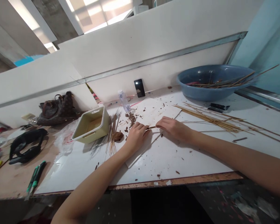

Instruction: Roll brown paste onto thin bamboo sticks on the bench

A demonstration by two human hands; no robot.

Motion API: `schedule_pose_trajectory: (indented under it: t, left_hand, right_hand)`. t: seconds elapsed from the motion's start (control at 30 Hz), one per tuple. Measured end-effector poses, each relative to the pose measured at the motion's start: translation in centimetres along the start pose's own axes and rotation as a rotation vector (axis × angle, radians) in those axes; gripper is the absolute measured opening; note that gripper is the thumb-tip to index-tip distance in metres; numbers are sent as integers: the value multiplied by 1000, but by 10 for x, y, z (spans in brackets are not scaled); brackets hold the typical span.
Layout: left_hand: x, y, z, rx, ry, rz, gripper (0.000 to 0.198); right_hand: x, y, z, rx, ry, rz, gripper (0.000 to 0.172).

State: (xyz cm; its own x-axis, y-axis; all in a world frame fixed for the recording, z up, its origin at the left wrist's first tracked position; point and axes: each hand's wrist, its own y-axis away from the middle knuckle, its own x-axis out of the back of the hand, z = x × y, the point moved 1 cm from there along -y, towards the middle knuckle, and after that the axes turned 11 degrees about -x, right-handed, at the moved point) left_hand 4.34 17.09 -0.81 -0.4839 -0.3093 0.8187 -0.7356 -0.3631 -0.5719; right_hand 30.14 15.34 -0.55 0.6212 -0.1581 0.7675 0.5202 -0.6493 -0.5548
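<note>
A thin stick (151, 127), brown along the short stretch that shows, runs between my two hands over the white board. My left hand (136, 137) is closed, its fingertips on the stick's left part. Across from it my right hand (171, 127) pinches the same stick with curled fingers. Under the hands lies a flat strip (142, 155), set at a slant. Brown crumbs (132, 118) are heaped just beyond my left hand, and a brown lump (118, 136) rests to its left on several thin sticks (112, 141). My fingers hide much of the held stick.
A bundle of yellowish sticks (207, 118) lies right, below a blue basin (207, 91) holding more sticks. Left are a pale yellow bin (91, 133), green-and-black cutters (36, 177) and a handbag (58, 110). A bottle (124, 101) and a phone (139, 88) stand at the back.
</note>
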Motion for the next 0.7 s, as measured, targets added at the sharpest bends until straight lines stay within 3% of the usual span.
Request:
schedule_pose_trajectory:
  t: [0.2, 0.7]
  left_hand:
    - [0, 3, -8, 7, 35, 6, 16]
    - [-1, 1, 4, -24, 70, -13, 20]
  right_hand:
    - [-1, 2, 16, -4, -5, 9, 19]
    - [-9, 5, 6, -45, -52, -16, 23]
